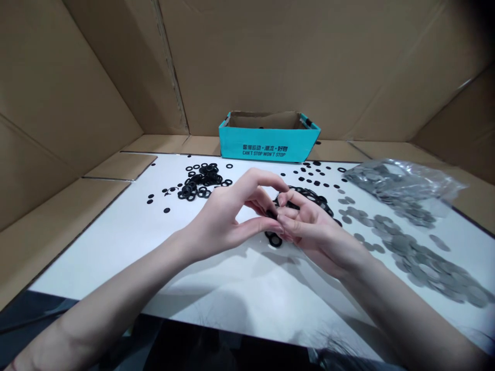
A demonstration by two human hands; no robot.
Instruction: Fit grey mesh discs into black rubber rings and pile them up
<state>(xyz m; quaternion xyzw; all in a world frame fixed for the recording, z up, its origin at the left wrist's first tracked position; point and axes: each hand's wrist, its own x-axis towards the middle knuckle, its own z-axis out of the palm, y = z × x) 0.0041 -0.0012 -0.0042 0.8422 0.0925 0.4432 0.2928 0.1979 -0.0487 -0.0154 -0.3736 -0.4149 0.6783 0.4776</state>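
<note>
My left hand (240, 208) and my right hand (313, 226) meet at the middle of the white table, fingertips pinched together. Between them is a small black ring (272, 214), largely covered by the fingers. Just below the fingertips lies another black ring (275, 240) with a grey centre. Behind my right hand is a heap of black rings (309, 195), partly hidden by the fingers; some have grey in their middles.
At the left lies a pile of loose black rings (207, 175). Thin grey discs (421, 257) spread across the right, below a clear plastic bag (402, 180) of more. Small black discs (309, 173) dot the back. A turquoise box (266, 141) stands against the cardboard wall (290, 56).
</note>
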